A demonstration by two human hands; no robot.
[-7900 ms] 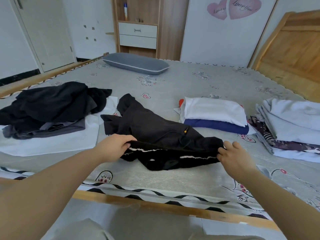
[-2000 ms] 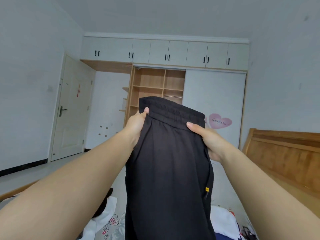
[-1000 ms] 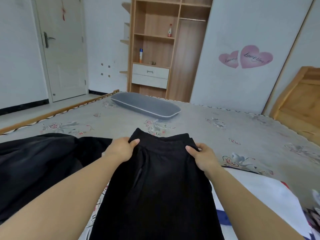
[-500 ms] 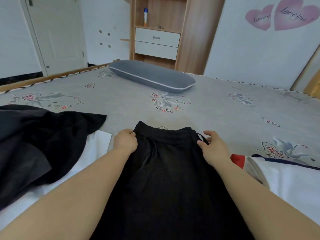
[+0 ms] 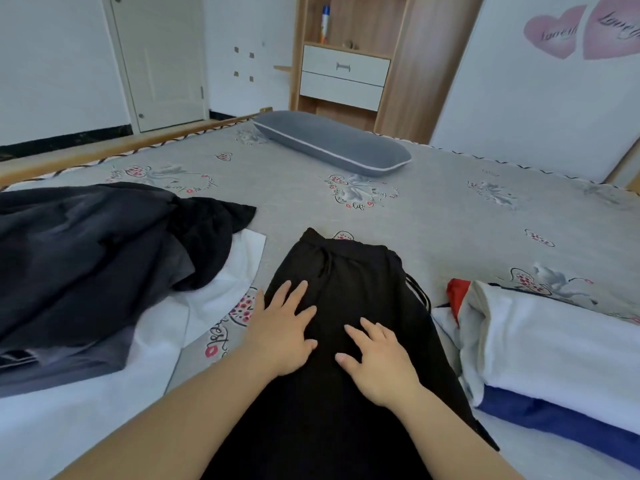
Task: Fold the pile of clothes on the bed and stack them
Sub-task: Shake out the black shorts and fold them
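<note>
Left hand: the person's left hand (image 5: 282, 329) lies palm down on the left part of the black drawstring trousers (image 5: 346, 341); the fingers are straight and spread, gripping nothing; the fingertips point toward the waistband
Right hand: the right hand (image 5: 379, 362) lies flat on the same garment, just beside the left hand; its fingers are spread and only slightly bent, pressing the cloth and holding nothing
Trousers: spread lengthwise on the grey flower-printed bed sheet (image 5: 450, 220), the elastic waistband at the far end; a thin black drawstring trails over the cloth near the waist and loops out at the right edge; the near end runs out of view between the forearms
Unfolded pile: a loose heap of black and dark grey clothes (image 5: 86, 265) lies to the left of the trousers on top of a white garment (image 5: 221, 282), near the trousers but apart from them
Folded stack: to the right, just beside the trousers, sits a stack of folded clothes (image 5: 554, 358); white on top, dark blue under it, a bit of red showing at the far corner
Bed surroundings: a long grey pillow with white piping (image 5: 332, 143) lies at the far side of the sheet; behind it stands a wooden shelf unit with white drawers (image 5: 346, 74); two pink heart stickers (image 5: 581, 32) mark the white panel to the right
</note>
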